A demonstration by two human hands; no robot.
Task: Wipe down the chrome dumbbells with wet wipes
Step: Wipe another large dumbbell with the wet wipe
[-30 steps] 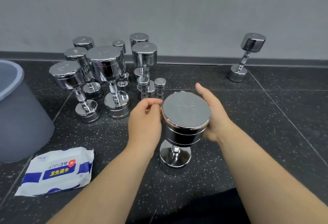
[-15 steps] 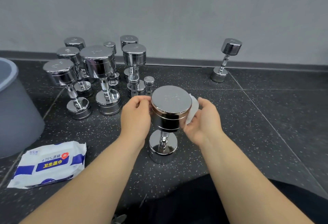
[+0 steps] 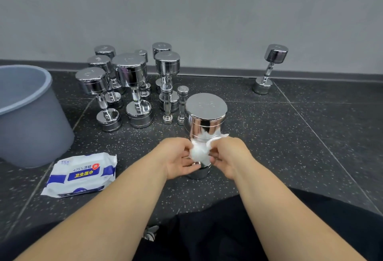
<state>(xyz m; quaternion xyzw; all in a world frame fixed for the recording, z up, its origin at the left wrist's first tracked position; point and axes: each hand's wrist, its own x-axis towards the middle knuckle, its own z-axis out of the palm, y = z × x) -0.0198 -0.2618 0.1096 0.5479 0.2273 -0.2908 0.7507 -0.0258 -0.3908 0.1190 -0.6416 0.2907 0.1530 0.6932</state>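
Your left hand point(image 3: 177, 158) and right hand point(image 3: 229, 157) pinch a white wet wipe point(image 3: 200, 153) with closed fingers around the upright dumbbell point(image 3: 205, 113) handle; wipe pack point(image 3: 83, 174) lies left.

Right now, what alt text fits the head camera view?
Both hands, left hand and right hand, press a white wet wipe around an upright chrome dumbbell on a dark speckled floor.
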